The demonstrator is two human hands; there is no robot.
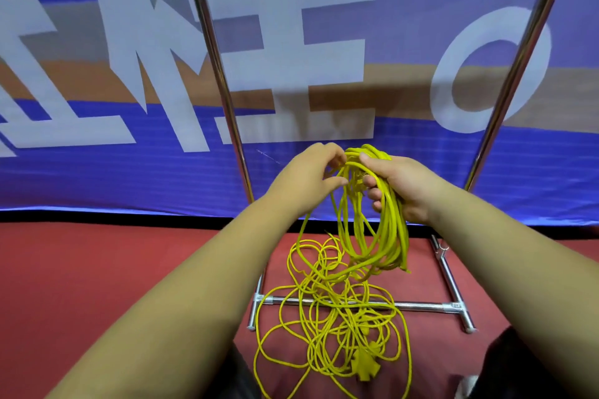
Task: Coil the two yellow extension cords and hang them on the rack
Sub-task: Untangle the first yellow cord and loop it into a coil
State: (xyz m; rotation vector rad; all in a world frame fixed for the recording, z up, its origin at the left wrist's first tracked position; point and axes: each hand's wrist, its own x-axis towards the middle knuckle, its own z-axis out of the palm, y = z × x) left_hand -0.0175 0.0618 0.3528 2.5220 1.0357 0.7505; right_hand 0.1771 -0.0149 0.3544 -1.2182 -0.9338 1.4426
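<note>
My right hand (400,185) grips a bundle of yellow cord loops (387,233) that hangs down from it in mid-air. My left hand (308,176) pinches a strand of the same cord at the top of the bundle, beside my right thumb. Loose yellow cord (327,317) lies tangled on the red floor below, draped over the rack's low crossbar, with a yellow multi-outlet end (366,364) near the bottom. The metal rack has two upright poles, the left pole (217,74) and the right pole (515,74); its top bar is out of view.
A blue banner (97,172) with large white letters stands right behind the rack. The rack's base crossbar (418,305) and side feet rest on red carpet (97,269). My dark-clothed knees show at the bottom edge.
</note>
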